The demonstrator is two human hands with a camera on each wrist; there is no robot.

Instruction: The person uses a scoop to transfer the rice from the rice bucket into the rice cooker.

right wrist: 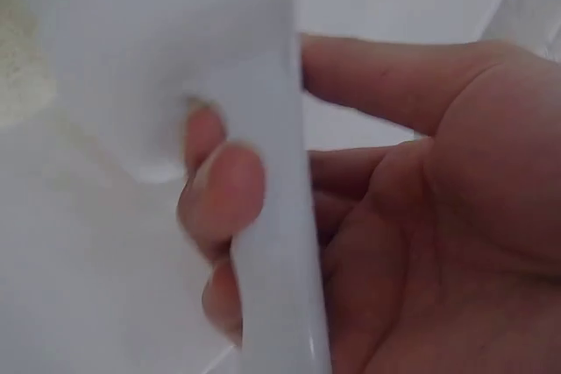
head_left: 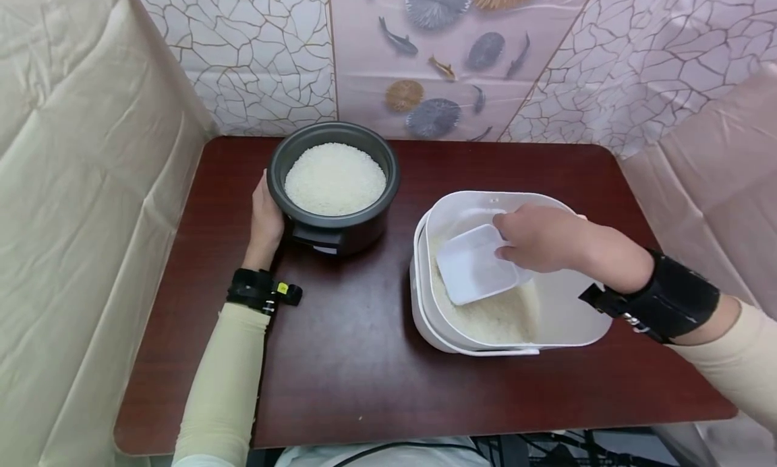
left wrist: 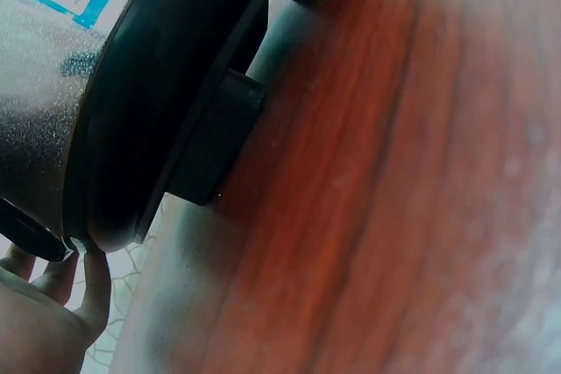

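At the left, a dark rice cooker stands without a lid, with white rice in its grey inner pot. My left hand rests against the cooker's left side; the left wrist view has its fingertips touching the lower body beside a black handle. Over to the right, my right hand grips a white plastic scoop by its handle. The right wrist view shows fingers wrapped round the handle. The scoop is inside a white rice bin, over the rice at its left end.
Both vessels stand on a dark red-brown wooden table. A patterned sheet hangs behind it, with pale cloth along the left side. The rice bin's white carrying handle lies along its front.
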